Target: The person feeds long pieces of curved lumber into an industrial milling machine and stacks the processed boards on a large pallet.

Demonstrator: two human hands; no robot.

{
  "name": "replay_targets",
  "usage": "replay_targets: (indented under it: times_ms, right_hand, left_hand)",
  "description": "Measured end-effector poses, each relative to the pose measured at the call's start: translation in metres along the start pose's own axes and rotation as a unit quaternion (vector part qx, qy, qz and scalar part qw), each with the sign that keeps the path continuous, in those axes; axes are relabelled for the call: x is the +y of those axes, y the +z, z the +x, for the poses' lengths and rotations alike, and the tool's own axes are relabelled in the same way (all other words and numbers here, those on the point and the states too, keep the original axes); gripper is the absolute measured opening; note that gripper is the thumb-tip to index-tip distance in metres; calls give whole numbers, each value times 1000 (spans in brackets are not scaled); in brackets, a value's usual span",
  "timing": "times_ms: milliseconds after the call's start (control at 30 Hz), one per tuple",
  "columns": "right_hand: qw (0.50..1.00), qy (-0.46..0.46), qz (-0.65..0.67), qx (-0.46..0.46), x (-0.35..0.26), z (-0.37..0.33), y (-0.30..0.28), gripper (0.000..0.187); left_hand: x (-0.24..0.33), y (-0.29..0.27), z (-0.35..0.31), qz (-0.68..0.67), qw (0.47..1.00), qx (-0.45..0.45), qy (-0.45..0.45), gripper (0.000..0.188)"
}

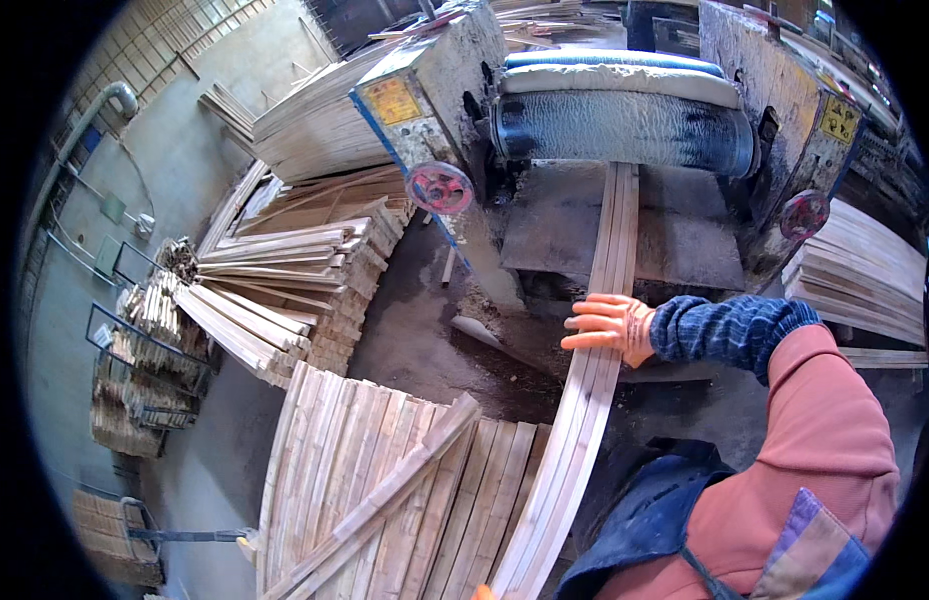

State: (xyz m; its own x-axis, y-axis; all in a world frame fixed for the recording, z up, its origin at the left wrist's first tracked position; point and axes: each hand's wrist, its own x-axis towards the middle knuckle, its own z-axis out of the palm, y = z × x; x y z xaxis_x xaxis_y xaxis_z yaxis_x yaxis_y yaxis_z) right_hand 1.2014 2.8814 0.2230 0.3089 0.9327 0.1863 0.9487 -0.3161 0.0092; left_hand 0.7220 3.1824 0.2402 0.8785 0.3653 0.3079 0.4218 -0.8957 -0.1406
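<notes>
My right hand [613, 330], in an orange glove, lies across a bundle of long, narrow wooden strips [575, 410]. Its fingers are stretched out and a little apart, with the palm side on the wood. The far end of the strips reaches under the lower roller [625, 130] of a roller machine, whose surface is coated with something whitish and wet. Of my left hand [482, 593] only an orange fingertip shows at the lower edge, beside the near end of the strips; the rest is out of view.
A stack of wooden strips [355, 440] stands to the left, one strip [405, 475] lying slantwise on top. Red handwheels [439, 188] sit on the machine's sides. More piles of strips [315, 260] stand behind left, and another pile [865, 270] at right.
</notes>
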Motion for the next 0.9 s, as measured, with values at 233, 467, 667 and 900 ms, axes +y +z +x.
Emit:
replay_targets:
  times_ms: [233,467,667,900]
  right_hand:
    - [975,-163,124,90,-54,12,63,122]
    - [952,-234,105,-165,-46,33,25,116]
    - [951,-181,67,-242,7,31,4,119]
    - [964,-153,97,-194,42,13,24,120]
  left_hand:
    - [85,38,30,-81,981,-158,-71,74]
    - [156,45,81,-242,951,-185,-45,96]
    - [130,28,39,-214,971,-70,-85,97]
    - [12,-1,-72,-148,955,-224,-128,96]
